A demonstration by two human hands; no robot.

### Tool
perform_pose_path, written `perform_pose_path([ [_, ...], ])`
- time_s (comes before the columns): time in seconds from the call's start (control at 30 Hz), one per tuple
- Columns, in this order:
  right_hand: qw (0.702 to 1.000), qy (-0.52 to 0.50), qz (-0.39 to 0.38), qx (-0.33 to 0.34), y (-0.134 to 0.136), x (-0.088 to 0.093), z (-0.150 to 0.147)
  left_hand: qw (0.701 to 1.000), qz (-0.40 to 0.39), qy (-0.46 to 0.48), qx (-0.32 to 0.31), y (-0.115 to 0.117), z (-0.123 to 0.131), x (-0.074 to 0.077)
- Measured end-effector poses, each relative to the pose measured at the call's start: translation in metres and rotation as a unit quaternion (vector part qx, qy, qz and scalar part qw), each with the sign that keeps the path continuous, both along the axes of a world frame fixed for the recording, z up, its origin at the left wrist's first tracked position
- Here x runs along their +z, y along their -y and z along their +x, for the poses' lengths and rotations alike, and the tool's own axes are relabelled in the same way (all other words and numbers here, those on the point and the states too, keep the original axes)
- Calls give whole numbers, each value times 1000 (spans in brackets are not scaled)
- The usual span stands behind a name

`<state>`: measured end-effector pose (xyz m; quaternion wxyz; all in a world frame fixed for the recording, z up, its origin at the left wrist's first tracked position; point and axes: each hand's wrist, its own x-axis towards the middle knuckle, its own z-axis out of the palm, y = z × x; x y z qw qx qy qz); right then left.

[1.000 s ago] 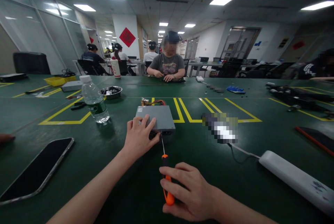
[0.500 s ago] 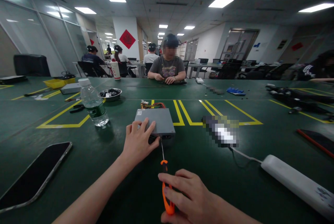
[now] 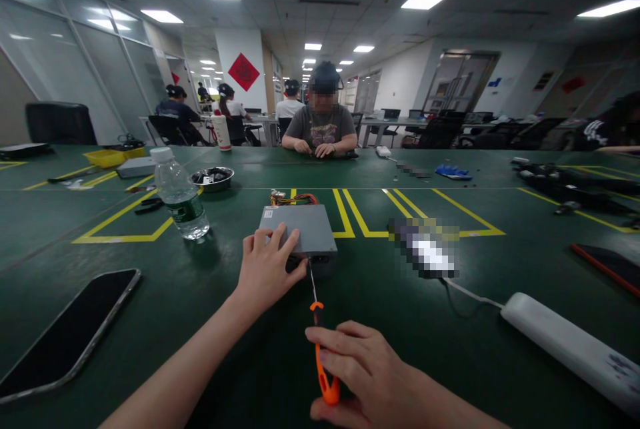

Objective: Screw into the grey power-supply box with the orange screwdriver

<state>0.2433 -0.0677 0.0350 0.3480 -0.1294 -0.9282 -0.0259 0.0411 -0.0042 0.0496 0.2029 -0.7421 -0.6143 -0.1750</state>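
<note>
A grey computer power supply [image 3: 313, 223] lies on the green table in front of me, its bundle of coloured wires [image 3: 300, 199] at the far side. My left hand [image 3: 267, 265] grips its near left corner, fingers spread over the top and thumb at the front face. In my right hand [image 3: 367, 372] is an orange and black screwdriver [image 3: 320, 355], held by the handle between thumb and fingers. Its shaft points away from me, and the tip meets the front face beside my left thumb. The exact contact point is too small to make out.
Left of the power supply stands a water bottle [image 3: 183, 199], with a metal bowl [image 3: 214, 179] of small parts behind it. A phone [image 3: 70, 329] lies near left. To the right are a blurred-out device [image 3: 425, 249] and a white power strip [image 3: 570, 349]. Across the table sits a person [image 3: 320, 125].
The screwdriver's handle end has shifted slightly right and shows a different side, while the tip stays at the front face. My left hand keeps its hold on the power supply.
</note>
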Motion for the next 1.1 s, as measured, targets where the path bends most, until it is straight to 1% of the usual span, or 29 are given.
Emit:
perform_pose_path([
  [0.1, 999, 24, -30, 2, -1, 1, 1, 1000, -2, 4, -1, 0, 0, 0],
  [0.23, 998, 69, -6, 10, 0, 5, 0, 1000, 0, 7, -3, -1, 0, 0],
  [0.33, 999, 31, 6, 7, 1, 3, 0, 1000, 5, 3, -2, -1, 0, 0],
  [0.47, 1000, -16, -14, -6, 1, -1, 2, 1000, 4, -6, -1, 0, 0, 0],
  [0.57, 1000, 16, -25, 4, 0, 2, 3, 1000, 3, -8, 2, 0, 1, 0],
  [0.67, 999, 52, -2, 12, 0, 6, 2, 1000, 3, -3, 4, 0, 1, -1],
  [0.77, 999, 30, 9, 8, 1, 6, 1, 1000, 2, 5, 1, 0, 1, -1],
  [0.93, 1000, -13, -16, 1, -1, 2, 3, 1000, 3, 4, -3, 0, 0, -1],
  [1.0, 1000, -8, -24, 9, -2, 4, 4, 1000, 3, 5, -4, 0, 0, -1],
  [1.1, 1000, 19, -11, 11, -1, 10, 3, 1000, 2, 5, -5, 0, 0, -1],
])
